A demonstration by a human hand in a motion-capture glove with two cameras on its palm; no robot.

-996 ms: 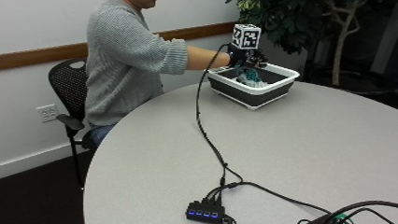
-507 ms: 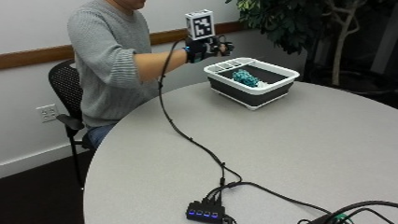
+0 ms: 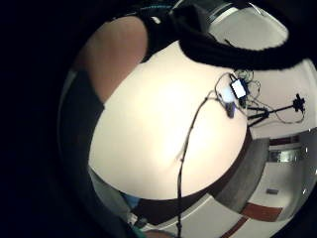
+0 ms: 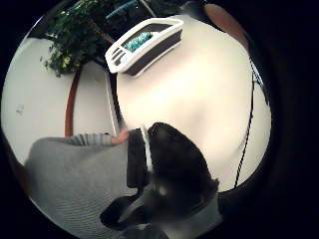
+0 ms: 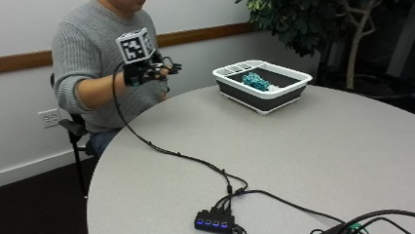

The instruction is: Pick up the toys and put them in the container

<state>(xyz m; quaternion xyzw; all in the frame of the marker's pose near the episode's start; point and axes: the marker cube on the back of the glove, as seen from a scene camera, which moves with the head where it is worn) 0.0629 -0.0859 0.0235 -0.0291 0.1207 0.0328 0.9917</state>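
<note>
A white and black container stands at the table's far edge, with a teal toy lying inside it. My gloved right hand is raised in front of the person's chest, well to the left of the container and off the table. Its fingers are loosely curled and hold nothing. The thumb side palm view shows the same container with the teal toy in it, far from the palm. I see no other toy on the table.
The round grey table carries a black cable running to a small hub near the front edge. A potted plant stands behind the container. The person sits on a chair at the left.
The gloved hand has drawn back from over the container to the person's chest, empty. The teal toy stays in the container.
</note>
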